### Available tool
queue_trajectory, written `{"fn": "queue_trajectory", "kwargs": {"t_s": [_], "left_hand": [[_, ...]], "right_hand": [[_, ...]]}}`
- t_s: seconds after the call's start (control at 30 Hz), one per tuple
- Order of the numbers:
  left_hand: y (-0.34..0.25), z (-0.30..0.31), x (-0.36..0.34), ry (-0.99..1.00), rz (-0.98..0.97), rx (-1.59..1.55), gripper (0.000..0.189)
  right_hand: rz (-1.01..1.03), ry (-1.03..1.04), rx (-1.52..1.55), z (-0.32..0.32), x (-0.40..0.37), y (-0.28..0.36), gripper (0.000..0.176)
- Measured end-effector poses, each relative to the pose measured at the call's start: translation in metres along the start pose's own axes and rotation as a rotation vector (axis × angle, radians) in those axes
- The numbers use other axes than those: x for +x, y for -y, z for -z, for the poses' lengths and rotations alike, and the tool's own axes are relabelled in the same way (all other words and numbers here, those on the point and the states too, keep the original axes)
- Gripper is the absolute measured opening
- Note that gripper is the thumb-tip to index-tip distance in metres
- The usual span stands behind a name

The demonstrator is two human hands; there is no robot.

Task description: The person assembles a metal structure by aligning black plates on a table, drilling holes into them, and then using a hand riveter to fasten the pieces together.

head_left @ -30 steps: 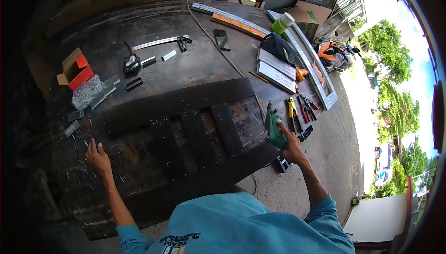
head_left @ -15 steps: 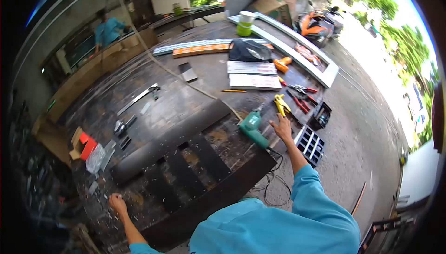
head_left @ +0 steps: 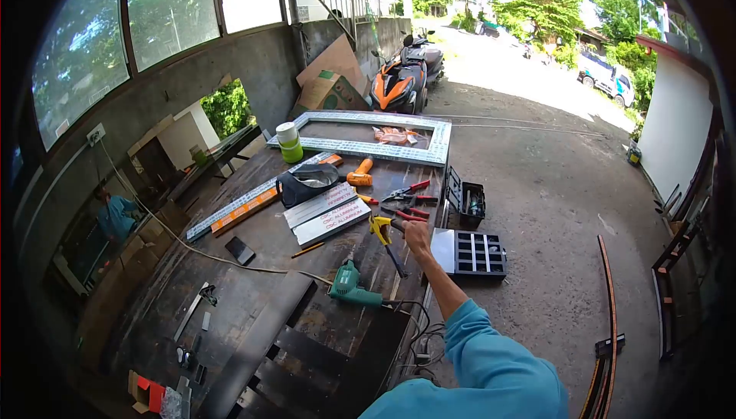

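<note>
My right hand (head_left: pixel 418 241) is closed around one black handle of a yellow hand riveter (head_left: pixel 380 228) at the table's right edge; the riveter's other handle points down toward me. Just beyond it lie several red-handled pliers (head_left: pixel 406 210). Nearer to me a green power drill (head_left: pixel 353 287) rests on its side, its cord trailing off the edge. Dark slatted metal pieces (head_left: pixel 307 359) lie at the near end of the table. My left hand is out of view.
Black organizer case (head_left: pixel 481 254) and tool box (head_left: pixel 471 206) sit beside the table's right edge. Aluminum-labelled boxes (head_left: pixel 331 218), an orange drill (head_left: pixel 360 173), a phone (head_left: pixel 240 250) and a pale frame (head_left: pixel 438 143) lie on the table. A person in blue (head_left: pixel 116 218) appears at left.
My view has swung to the right and up. My right hand has gone from open beside the drill to gripping the riveter's handle. My left hand has left the view.
</note>
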State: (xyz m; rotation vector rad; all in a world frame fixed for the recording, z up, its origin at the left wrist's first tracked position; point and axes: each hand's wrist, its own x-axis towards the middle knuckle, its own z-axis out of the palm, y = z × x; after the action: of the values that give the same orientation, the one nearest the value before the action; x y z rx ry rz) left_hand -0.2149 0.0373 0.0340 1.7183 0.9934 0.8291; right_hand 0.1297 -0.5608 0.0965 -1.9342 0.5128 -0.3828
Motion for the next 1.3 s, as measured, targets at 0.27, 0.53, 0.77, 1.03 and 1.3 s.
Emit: {"fn": "queue_trajectory", "kwargs": {"t_s": [0.27, 0.53, 0.77, 1.03, 1.3], "left_hand": [[-0.050, -0.118, -0.084, 0.595, 0.027, -0.380, 0.036], [-0.130, -0.125, -0.113, 0.776, 0.223, -0.668, 0.016], [-0.191, -0.098, -0.119, 0.803, 0.072, -1.057, 0.018], [-0.158, -0.069, -0.126, 0.510, -0.562, -0.209, 0.063], [-0.113, -0.098, -0.105, 0.544, 0.332, -0.954, 0.022]], "right_hand": [[-0.367, 0.880, 0.707, 0.028, -0.159, 0.046, 0.037], [0.233, 0.904, 0.455, 0.048, -0.244, 0.098, 0.046], [0.583, 1.084, 0.297, 0.009, -0.324, 0.111, 0.058], [0.282, 1.079, 0.311, -0.018, -0.362, 0.075, 0.055], [0.316, 1.096, 0.231, -0.043, -0.364, 0.045, 0.064]]}}
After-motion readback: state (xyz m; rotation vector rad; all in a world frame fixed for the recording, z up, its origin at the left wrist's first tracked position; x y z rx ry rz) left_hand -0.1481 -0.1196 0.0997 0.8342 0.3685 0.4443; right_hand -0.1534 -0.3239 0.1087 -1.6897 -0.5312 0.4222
